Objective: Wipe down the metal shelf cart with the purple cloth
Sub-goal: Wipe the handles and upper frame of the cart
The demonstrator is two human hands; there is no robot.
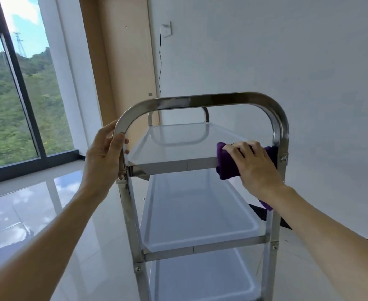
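The metal shelf cart (200,102) stands in front of me, a shiny steel frame with three tray shelves stacked one above the other. My left hand (105,155) grips the left upright of the near handle bar, fingers curled round the tube. My right hand (254,164) holds the folded purple cloth (227,165) against the near right corner of the top shelf, fingers curled over the cloth's top edge. A tail of the cloth hangs below my wrist.
A white wall runs behind and to the right of the cart. A black cable (160,68) hangs from a wall socket. A large window (15,94) fills the left side. Glossy white floor tiles (37,213) surround the cart.
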